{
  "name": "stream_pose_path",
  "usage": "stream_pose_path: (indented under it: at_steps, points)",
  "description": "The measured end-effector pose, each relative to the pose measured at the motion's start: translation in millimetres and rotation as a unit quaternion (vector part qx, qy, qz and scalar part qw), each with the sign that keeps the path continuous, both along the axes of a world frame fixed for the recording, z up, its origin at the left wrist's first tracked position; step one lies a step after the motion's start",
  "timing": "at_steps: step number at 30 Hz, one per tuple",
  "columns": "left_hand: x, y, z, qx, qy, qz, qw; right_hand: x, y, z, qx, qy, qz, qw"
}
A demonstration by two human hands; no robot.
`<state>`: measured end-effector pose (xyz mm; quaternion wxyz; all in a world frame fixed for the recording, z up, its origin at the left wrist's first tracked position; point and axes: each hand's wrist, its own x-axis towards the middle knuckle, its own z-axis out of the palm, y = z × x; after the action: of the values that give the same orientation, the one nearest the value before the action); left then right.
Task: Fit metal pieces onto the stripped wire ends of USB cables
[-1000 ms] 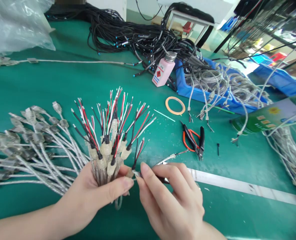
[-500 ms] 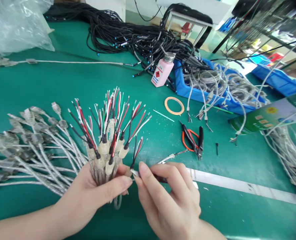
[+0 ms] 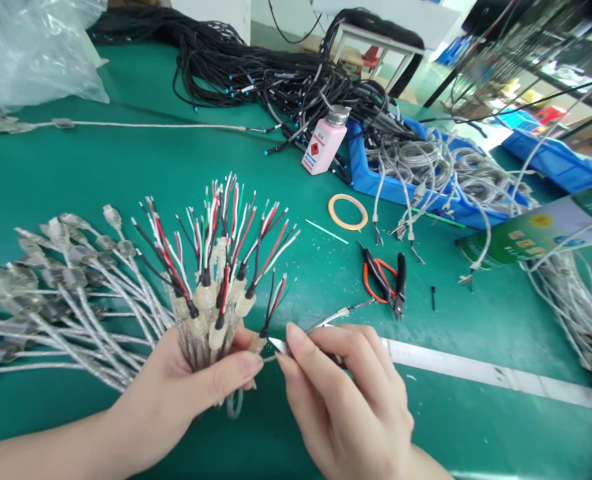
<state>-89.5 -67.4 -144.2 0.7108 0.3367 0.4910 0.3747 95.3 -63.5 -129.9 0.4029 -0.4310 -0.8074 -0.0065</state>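
Observation:
My left hand is closed around a bundle of clear-jacketed cables, which stand upright with red, white, black and green wire ends fanned out at the top. Between its thumb and fingers sits one cable end set apart from the bundle, with a short black sleeve. My right hand grips a small knife; its pointed metal blade lies just right of that cable end, and the handle is mostly hidden by the fingers. The cables' USB-like plug ends trail across the green table to the left.
Orange-handled cutters, a tape ring and a pink bottle are beyond my right hand. A blue bin holds coiled cables. Black cables heap at the back; a green can lies at right.
My right hand has drawn slightly to the right with the knife, so more of the blade shows, a little apart from the cable end. My left hand has barely shifted.

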Motion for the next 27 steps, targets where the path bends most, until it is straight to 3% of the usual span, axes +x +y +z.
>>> stream_pose_path:
  at_steps: [16, 27]
  points:
    - [-1.5, 0.3, -5.4, 0.007, 0.027, -0.003, 1.000, 1.8, 1.3, 3.1, -0.054, 0.015, 0.024, 0.998]
    - [-2.7, -1.0, -5.2, 0.007, 0.023, -0.012, 1.000, -0.2, -0.7, 1.4, -0.039, 0.015, 0.019, 0.999]
